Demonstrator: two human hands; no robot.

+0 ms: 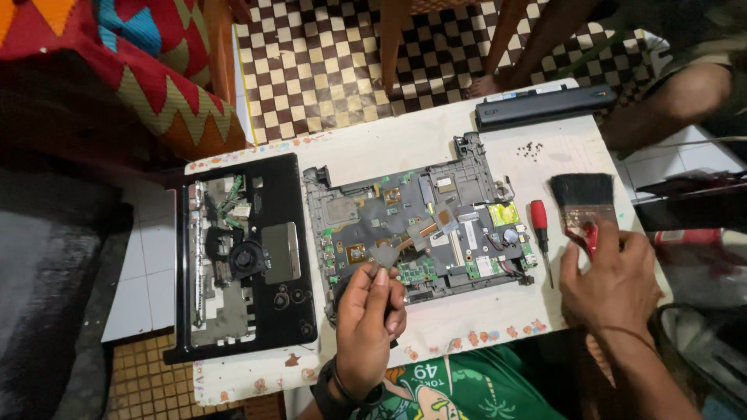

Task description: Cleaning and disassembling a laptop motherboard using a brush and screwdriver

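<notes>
The left hand (369, 323) pinches a small grey metal part (383, 255) over the bare laptop board (420, 225). The right hand (611, 276) grips a paintbrush (583, 198) at 3 o'clock. The black case (249, 257) is already removed, at 9 o'clock.

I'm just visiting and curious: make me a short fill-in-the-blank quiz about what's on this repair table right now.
1. The right hand grips a flat paint ____ with black bristles.
2. The red-handled ____ lies between the circuit board and the right hand.
3. The left hand pinches a small grey metal piece over the board's ____ edge.
4. The black laptop case lies to the ____ of the board.

Missing words: brush; screwdriver; near; left
</notes>
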